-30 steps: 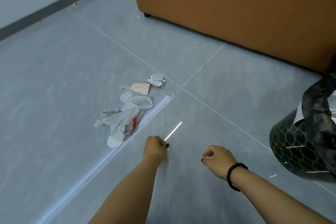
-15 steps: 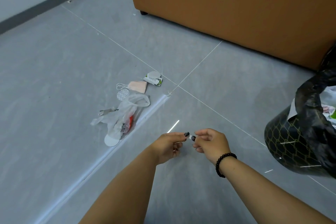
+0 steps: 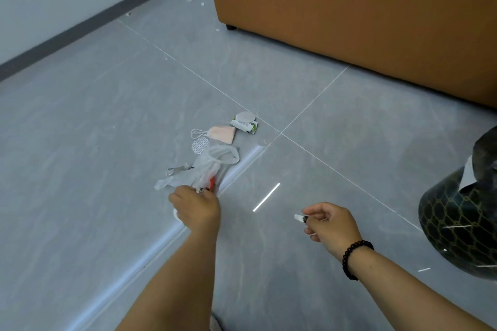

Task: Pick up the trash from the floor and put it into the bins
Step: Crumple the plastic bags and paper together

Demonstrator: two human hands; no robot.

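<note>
1. Left hand (image 3: 195, 209): down at the floor on the near end of the crumpled clear plastic bag (image 3: 212, 166). Its fingers are curled under and hidden behind the knuckles; whether they have closed on the bag cannot be told.
2. Right hand (image 3: 332, 223): held off the floor, thumb and forefinger pinched on a small white scrap (image 3: 298, 217), other fingers loosely curled.
3. Remaining trash lies in a cluster on the grey tiled floor (image 3: 107, 142): the bag, with an orange-red item (image 3: 212, 183) inside it, a pink folded mask with white loops (image 3: 222, 134), a white perforated disc (image 3: 200, 144), and a round white lid on a green-and-white wrapper (image 3: 245, 122).
4. Key relation: the bag's long axis runs from the left fingers away and slightly right; the cluster lies directly beyond that hand, so the left is plainly nearer.
5. The dark honeycomb-patterned bin with black liner (image 3: 462, 223) stands to the right, nearer the right hand.
6. Judgement: the held scrap is not yet binned; most trash remains.
</note>
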